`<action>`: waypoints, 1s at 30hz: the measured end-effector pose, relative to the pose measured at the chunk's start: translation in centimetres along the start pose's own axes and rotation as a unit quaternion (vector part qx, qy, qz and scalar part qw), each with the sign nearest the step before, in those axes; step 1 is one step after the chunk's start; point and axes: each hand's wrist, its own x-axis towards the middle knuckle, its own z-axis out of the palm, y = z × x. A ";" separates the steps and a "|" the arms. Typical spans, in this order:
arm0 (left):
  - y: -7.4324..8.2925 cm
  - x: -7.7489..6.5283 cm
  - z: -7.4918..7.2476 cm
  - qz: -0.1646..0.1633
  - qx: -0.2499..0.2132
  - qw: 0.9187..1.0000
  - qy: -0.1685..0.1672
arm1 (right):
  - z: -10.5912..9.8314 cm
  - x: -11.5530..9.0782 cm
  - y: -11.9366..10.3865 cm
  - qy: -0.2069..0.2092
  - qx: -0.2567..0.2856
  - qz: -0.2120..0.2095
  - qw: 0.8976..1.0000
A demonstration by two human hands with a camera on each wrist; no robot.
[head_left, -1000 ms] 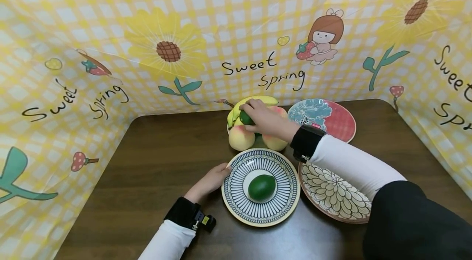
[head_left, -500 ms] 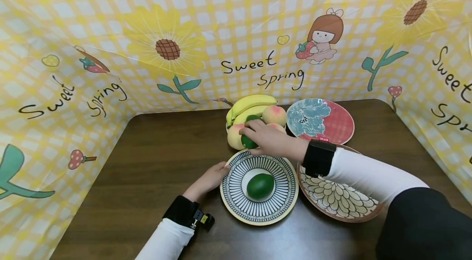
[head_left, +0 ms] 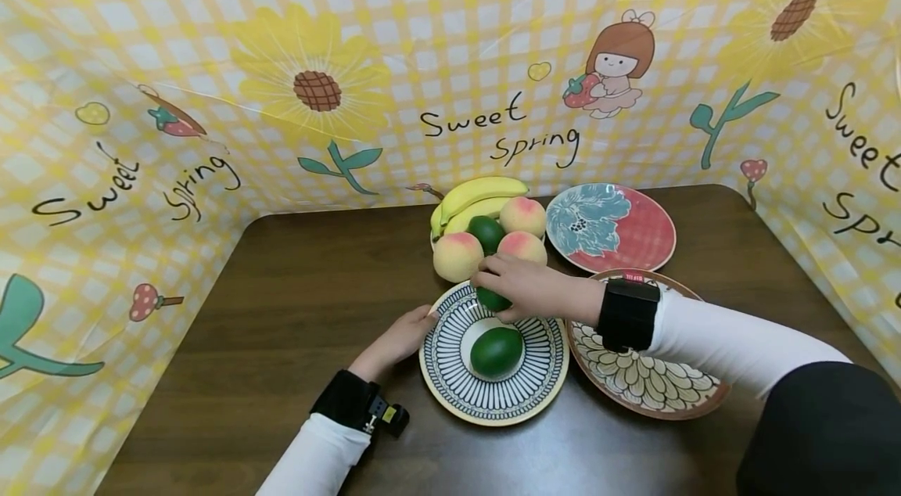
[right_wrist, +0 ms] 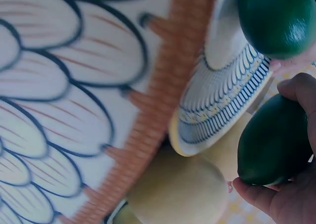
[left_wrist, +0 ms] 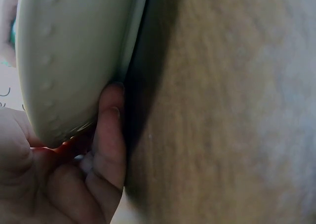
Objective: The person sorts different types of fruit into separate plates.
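Right hand (head_left: 533,289): thumb and fingers curled round a smooth, dark-green oval fruit (right_wrist: 274,142), so I'm grasping it. It's over the far part of the round white plate with dark radial stripes and a cream rim (head_left: 450,367); can't tell if it touches the plate.

Left hand (head_left: 396,341): pinching that plate's left edge, thumb at the rim, fingers against the underside.

In the plate's middle: a second green oval fruit (head_left: 497,351). Just past the far rim, a pile: three pale-yellow, pink-blushed round peaches (head_left: 458,256), a third green oval fruit (head_left: 486,234) between them, curved yellow bananas (head_left: 486,195) at the back. What holds the pile is mostly hidden.

To the right: a round brown-rimmed plate with a cream petal pattern (head_left: 651,386), partly behind my forearm. Beyond it, a round red plate with a blue flower (head_left: 644,234). All on a dark-brown wood-grain table (head_left: 317,269).

My read: step in hand is setting the held fruit on the striped plate. Next move calls for coming further in over the plate, lowering beside the second fruit, not onto it, then releasing gently. Left should keep the plate steady. Smooth ovals could roll or knock.
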 end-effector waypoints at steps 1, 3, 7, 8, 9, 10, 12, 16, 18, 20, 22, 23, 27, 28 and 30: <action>0.0 0.0 0.0 0.000 0.000 1.000 -0.001 | 0.1 -0.2 0.0 -0.002 0.001 -0.004 1.000; 0.0 -0.1 0.0 -0.004 -0.001 1.000 -0.002 | 0.4 -0.6 0.0 -0.005 0.001 -0.010 1.000; 0.1 -0.2 0.0 -0.006 -0.001 1.000 -0.002 | 0.8 -1.2 0.1 -0.008 0.003 -0.015 1.000; 0.2 -0.2 -0.1 -0.006 0.000 1.000 -0.001 | 0.8 -1.3 0.2 -0.011 0.004 -0.013 1.000; 0.2 -0.3 -0.1 -0.005 0.001 1.000 0.000 | 0.9 -1.3 0.2 -0.015 0.006 -0.012 1.000; 0.2 -0.3 -0.1 -0.005 0.002 1.000 0.001 | 1.0 -1.4 0.2 -0.018 0.006 -0.012 1.000; 0.2 -0.3 -0.1 -0.002 0.003 1.000 -0.001 | 1.1 -1.5 0.2 -0.026 0.007 -0.013 1.000; 0.1 -0.3 -0.1 0.004 -0.001 1.000 -0.007 | 1.3 -1.8 0.0 -0.038 0.011 -0.013 0.999; 0.1 -0.3 -0.1 0.006 -0.002 1.000 -0.008 | 1.4 -1.9 -0.2 -0.048 0.013 -0.009 0.999; 0.0 -0.3 -0.1 0.007 -0.004 1.000 -0.008 | 1.6 -1.9 -0.3 -0.061 0.014 -0.007 0.998; 0.1 -0.4 -0.1 0.008 -0.005 1.000 -0.008 | 1.7 -1.9 -0.4 -0.075 0.013 -0.008 0.997; 0.1 -0.4 -0.1 0.008 -0.006 1.000 -0.008 | 1.8 -1.8 -0.5 -0.080 0.009 -0.010 0.997; 0.1 -0.4 -0.1 0.007 -0.007 1.000 -0.008 | 2.0 -1.7 -0.6 -0.094 0.004 -0.006 0.996; 0.1 -0.4 -0.1 0.007 -0.006 1.000 -0.009 | 2.1 -1.7 -0.6 -0.096 0.003 -0.003 0.995; 0.1 -0.4 -0.2 0.007 -0.004 1.000 -0.010 | 2.1 -1.7 -0.5 -0.099 0.004 0.004 0.995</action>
